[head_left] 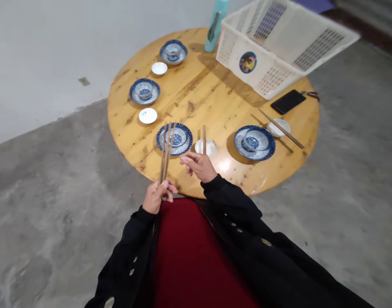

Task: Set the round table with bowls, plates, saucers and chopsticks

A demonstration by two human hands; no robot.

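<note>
My left hand (157,196) is closed round a bundle of several wooden chopsticks (166,154), which point up and away over a blue-and-white plate with a bowl (178,139). My right hand (199,166) is loosely curled with its fingers partly apart, and I see nothing held in it. Just beyond it, another pair of chopsticks (204,137) lies across a small white dish (209,147); the near ends are hidden behind the hand. To the right sits a plate with a glassy bowl (254,142), beside a white dish (274,128) with chopsticks (282,129) across it.
On the round wooden table (196,102), two more plates with bowls (144,91) (173,52) and small dishes (147,115) (159,68) line the left edge. A white plastic basket (263,64), a turquoise bottle (215,30) and a black phone (288,102) stand or lie farther back.
</note>
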